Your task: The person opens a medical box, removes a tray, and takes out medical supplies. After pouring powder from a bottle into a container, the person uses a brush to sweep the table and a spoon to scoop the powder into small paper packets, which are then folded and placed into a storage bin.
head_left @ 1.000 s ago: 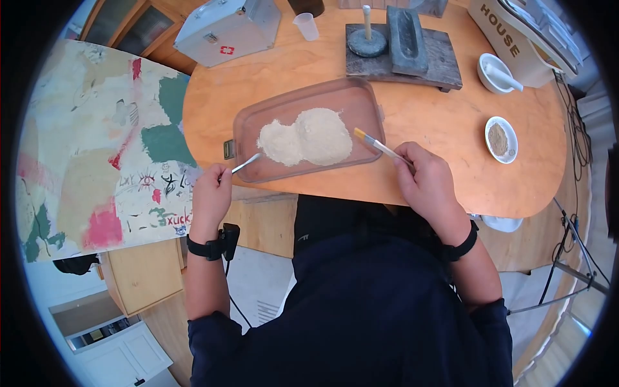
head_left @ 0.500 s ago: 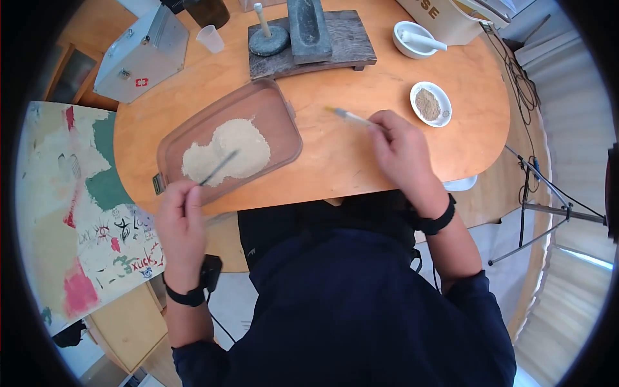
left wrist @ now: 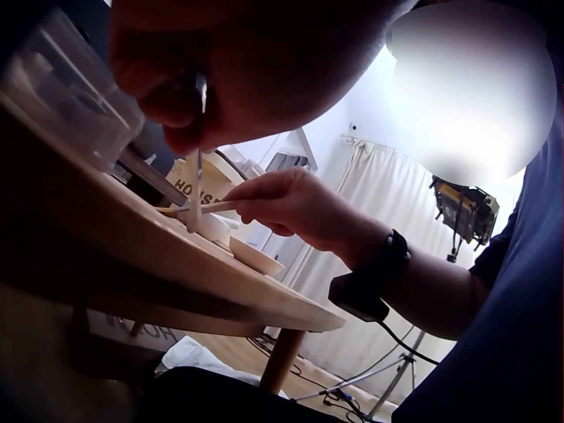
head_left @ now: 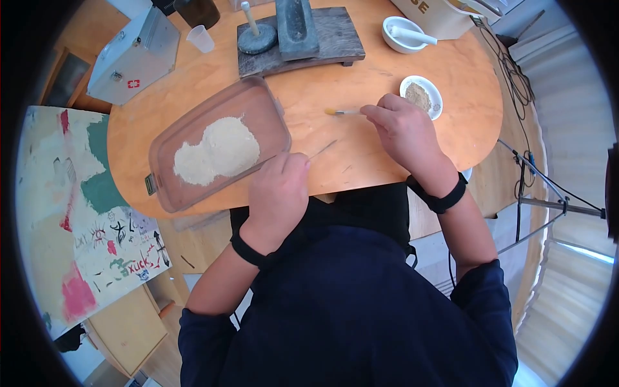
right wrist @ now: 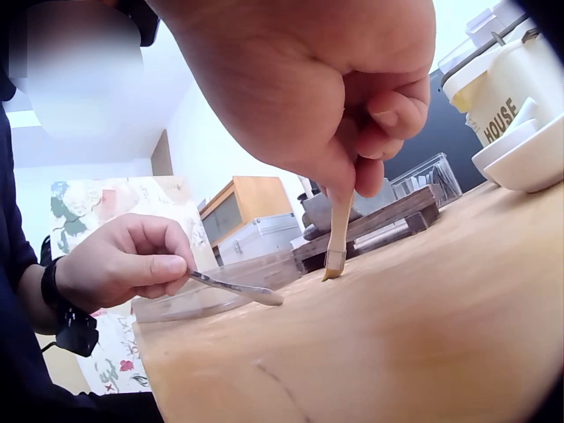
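Note:
My left hand [head_left: 280,197] is beyond the near right corner of a clear plastic tray [head_left: 278,119], pinching a slim metal spatula [right wrist: 240,288]. The spatula's rounded end points right, over the bare tabletop. Pale powder [head_left: 225,149] lies in two joined heaps in the tray. Farther right, my right hand [head_left: 409,135] pinches the light handle of a small brush [right wrist: 338,233]. Its yellow bristles point down close over the wood, between the tray and a small white bowl [head_left: 437,106] of brownish powder. Spatula and brush cross in the left wrist view.
A stone trough [head_left: 298,32] and a round stone with an upright handle [head_left: 256,40] stand on a dark wooden board [head_left: 338,39] at the back. A white mortar with pestle [head_left: 403,42] is back right. A metal case [head_left: 132,61] and a plastic cup [head_left: 201,40] are back left.
My left hand has swung the spatula rightward from the tray's left side to beyond its near right corner. The brush has gone from the tray's right edge to over the table. The head view has turned right.

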`<state>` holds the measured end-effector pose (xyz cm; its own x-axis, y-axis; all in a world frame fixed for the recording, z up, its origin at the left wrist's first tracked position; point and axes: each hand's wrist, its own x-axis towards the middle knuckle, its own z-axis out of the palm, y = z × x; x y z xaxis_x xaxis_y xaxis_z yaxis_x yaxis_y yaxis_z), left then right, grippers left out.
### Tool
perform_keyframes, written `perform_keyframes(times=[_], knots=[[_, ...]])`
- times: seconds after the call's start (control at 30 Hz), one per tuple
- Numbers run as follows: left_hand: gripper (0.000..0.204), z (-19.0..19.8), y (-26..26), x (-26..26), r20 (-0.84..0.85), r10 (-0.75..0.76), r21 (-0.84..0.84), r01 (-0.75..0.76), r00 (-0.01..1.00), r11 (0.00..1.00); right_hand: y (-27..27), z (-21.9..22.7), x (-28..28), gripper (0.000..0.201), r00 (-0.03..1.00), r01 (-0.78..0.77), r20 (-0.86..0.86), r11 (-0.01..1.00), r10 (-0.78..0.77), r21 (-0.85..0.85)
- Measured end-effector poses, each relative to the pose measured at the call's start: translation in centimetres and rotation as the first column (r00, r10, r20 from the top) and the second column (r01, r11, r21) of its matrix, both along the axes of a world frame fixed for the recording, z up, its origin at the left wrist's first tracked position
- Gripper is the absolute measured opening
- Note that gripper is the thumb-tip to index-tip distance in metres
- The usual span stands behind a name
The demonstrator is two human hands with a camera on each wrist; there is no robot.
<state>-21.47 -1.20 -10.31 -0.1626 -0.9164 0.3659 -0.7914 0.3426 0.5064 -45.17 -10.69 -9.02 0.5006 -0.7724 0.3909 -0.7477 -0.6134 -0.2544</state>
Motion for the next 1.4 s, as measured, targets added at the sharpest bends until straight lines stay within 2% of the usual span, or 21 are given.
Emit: perform_keyframes(times=[0.23,0.3,0.47,0.73,0.9,1.07,1.4], knots=[[0.004,-0.5,-0.9,-0.9,0.028,-0.009,0.007,0.008,1.0,1.0,0.6,0.8,-1.5,0.012,1.0,-0.014,-0.013,0.999,0.015,0.033],[0.003,-0.5,-1.1,-1.1,0.049,-0.012,0.03,0.011,0.999,1.0,0.3,0.8,-1.3,0.014,0.997,-0.004,0.077,1.0,0.003,0.015],[0.002,-0.7,-1.7,-1.2,0.034,-0.008,-0.035,0.009,0.999,0.999,0.2,0.4,-1.3,0.012,0.998,0.006,0.06,1.0,-0.007,0.021],[0.003,-0.6,-2.1,-0.9,0.055,0.007,-0.013,-0.006,0.998,1.0,0.4,0.4,-1.8,0.009,0.998,0.016,0.065,0.999,-0.02,0.052],[0.004,0.0,-2.6,-0.9,0.031,0.006,0.01,-0.006,1.0,1.0,0.5,0.3,-1.9,0.008,0.995,0.046,0.08,0.991,-0.057,0.129],[0.007,0.4,-3.4,-0.8,0.113,0.02,0.025,-0.023,0.993,0.999,0.4,0.6,-1.7,0.008,0.994,0.063,0.078,0.986,-0.076,0.152],[0.005,1.1,-4.7,-0.4,0.151,0.009,0.003,-0.01,0.989,1.0,0.2,0.9,-1.7,0.009,0.988,0.07,0.124,0.981,-0.093,0.179]])
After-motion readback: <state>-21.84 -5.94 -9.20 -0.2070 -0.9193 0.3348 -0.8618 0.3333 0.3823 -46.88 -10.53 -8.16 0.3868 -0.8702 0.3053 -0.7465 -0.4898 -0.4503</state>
